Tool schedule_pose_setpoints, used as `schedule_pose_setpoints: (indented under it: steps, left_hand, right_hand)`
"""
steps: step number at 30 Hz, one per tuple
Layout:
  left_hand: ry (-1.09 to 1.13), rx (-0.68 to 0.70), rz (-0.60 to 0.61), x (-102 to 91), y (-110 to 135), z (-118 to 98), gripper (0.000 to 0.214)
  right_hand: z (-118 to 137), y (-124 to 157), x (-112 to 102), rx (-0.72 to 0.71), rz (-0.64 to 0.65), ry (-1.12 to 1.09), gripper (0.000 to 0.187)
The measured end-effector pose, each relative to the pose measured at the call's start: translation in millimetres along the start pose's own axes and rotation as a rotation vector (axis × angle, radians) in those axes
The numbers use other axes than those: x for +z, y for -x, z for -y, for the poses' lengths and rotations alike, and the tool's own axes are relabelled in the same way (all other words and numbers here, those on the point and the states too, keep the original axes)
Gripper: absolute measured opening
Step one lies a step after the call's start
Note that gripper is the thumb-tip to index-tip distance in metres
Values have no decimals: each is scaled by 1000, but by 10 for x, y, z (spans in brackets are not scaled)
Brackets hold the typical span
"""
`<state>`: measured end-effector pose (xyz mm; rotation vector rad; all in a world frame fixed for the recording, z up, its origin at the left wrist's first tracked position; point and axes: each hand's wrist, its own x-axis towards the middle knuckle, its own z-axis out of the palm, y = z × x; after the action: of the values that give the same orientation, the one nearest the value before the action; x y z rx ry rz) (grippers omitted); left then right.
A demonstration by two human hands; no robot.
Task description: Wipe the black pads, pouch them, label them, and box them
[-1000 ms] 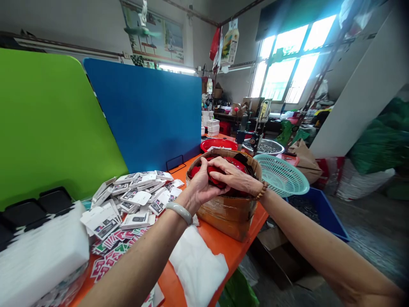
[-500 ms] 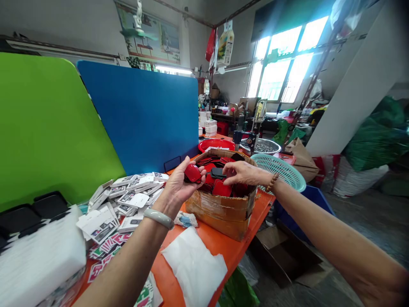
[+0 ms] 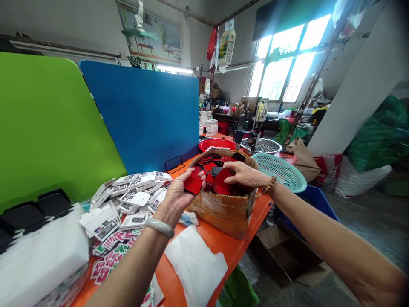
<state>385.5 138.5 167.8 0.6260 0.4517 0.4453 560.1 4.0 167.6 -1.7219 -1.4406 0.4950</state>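
My left hand (image 3: 182, 187), with a pale bangle at the wrist, is closed around a flat red piece with rounded corners (image 3: 193, 183). It is held just left of a worn cardboard box (image 3: 220, 209). Inside the box lie many similar red and black flat pieces (image 3: 207, 161). Over the box, my right hand (image 3: 244, 175), wearing a beaded bracelet, pinches another flat red piece (image 3: 223, 179) between thumb and fingers. What the pieces are exactly I cannot tell.
Small white printed boxes (image 3: 140, 198) are heaped left of the hands, beside printed cards (image 3: 110, 262) and white foam (image 3: 41, 260). A white sheet (image 3: 196, 264) lies in front. A teal basket (image 3: 281, 170) stands right of the box; a blue panel (image 3: 143, 115) rises behind.
My right hand has taken hold of a red piece from the box and raised it slightly. The red piece in my left hand now lies flatter, its broad face showing more.
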Motion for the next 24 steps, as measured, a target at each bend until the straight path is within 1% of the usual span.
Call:
schedule_pose_setpoints:
  steps: [2,4,8,10,13,15,18,21,22,24]
  left_hand:
    - [2,7,2,-30,14,1,6]
    - [-2,13,11,-48,32,0,8]
    - [4,20,0,-53,80,-11,11]
    - [4,19,-6,-45,108,-11,9]
    - [4,-20,30,-22,149,8,9]
    - [21,-50,50,3,174,30,12]
    - [75,-83,63,53,215,60,20]
    - [115,-167,95,96,266,76,34]
    - [117,-189,105,103,282,80,36]
    - [107,-208,114,99,307,90,32]
  right_hand:
    - [-62,-47,-67,36,-65,-105,15]
    - [-91,-88,-139,64,-107,-152,20]
    - [-28,-117,-259,68,-175,-245,29]
    - [53,-108,-277,75,-132,-291,35]
    - [225,-85,-213,73,2,-322,43]
    - [368,-77,-115,24,92,-336,46]
    - [582,-92,61,-78,197,-330,43]
    - [695,-147,186,-142,222,-189,37]
    - [693,-173,201,-154,213,-120,35]
    - [624,-230,184,-183,159,16,31]
